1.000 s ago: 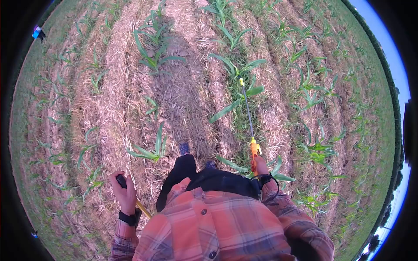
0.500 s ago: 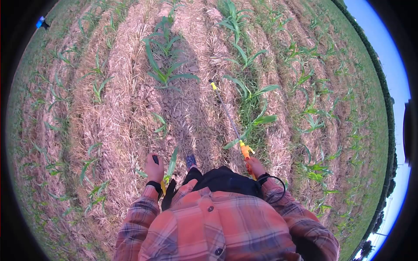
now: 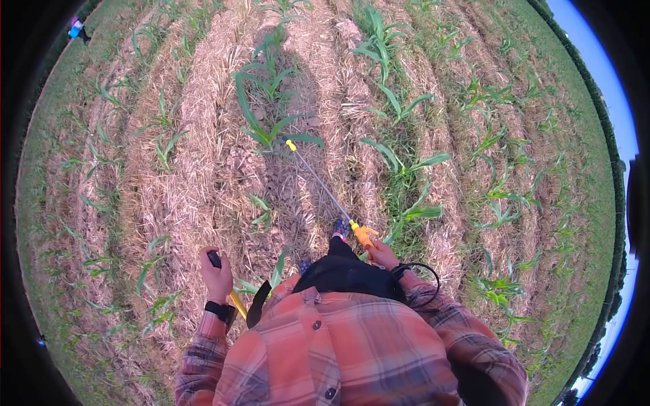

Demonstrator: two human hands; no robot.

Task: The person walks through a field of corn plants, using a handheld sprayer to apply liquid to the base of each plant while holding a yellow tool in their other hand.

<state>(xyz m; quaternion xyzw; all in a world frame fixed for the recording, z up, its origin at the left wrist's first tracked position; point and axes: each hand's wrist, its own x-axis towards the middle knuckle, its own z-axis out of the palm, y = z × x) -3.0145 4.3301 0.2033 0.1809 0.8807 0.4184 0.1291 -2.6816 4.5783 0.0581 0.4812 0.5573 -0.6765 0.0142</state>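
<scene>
My left hand (image 3: 217,276) is closed round a black-ended handle (image 3: 214,258), with a yellow bar (image 3: 238,304) slanting below it toward my body. At my right side, my right hand (image 3: 383,255) grips the orange and yellow handle of a spray wand (image 3: 364,235). The wand's thin metal tube runs forward and to the left, and its yellow nozzle (image 3: 291,145) is just right of the base of a green corn plant (image 3: 265,135). A black hose (image 3: 437,277) loops beside my right wrist.
Rows of young corn plants (image 3: 406,166) run forward on both sides over straw-covered soil (image 3: 210,135). A small corn plant (image 3: 263,211) stands ahead of my feet. A distant person (image 3: 78,28) is at the upper left.
The wand has swung left, its nozzle now near the corn plant's base. My left hand has moved left and down, and my right hand slightly left. A second shoe has come into view.
</scene>
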